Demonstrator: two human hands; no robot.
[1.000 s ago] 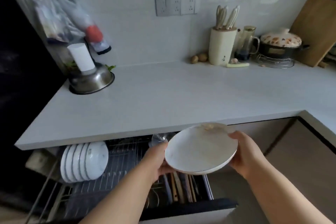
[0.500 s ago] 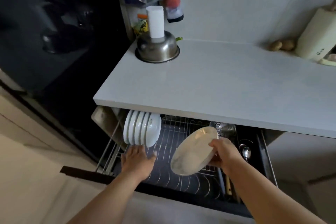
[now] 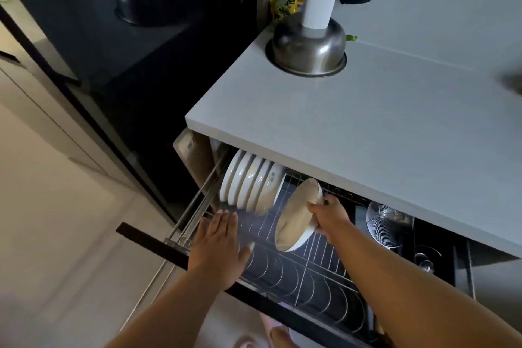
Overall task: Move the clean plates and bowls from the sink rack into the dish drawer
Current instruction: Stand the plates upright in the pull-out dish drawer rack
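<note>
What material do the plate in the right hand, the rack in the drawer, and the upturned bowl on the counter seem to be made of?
Plate: probably glazed ceramic, white, smooth, with a thick rim; the right hand holds it.
Rack: thin metal wire, shiny, likely steel or chrome-plated.
Bowl: polished metal, likely stainless steel, with soft reflections.

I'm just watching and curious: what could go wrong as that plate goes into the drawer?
The right hand alone grips the tilted plate by its rim, so it might slip. It hangs close to the stacked plates and could knock them. The left hand hovers flat over the wire rack, perhaps in the way.
</note>
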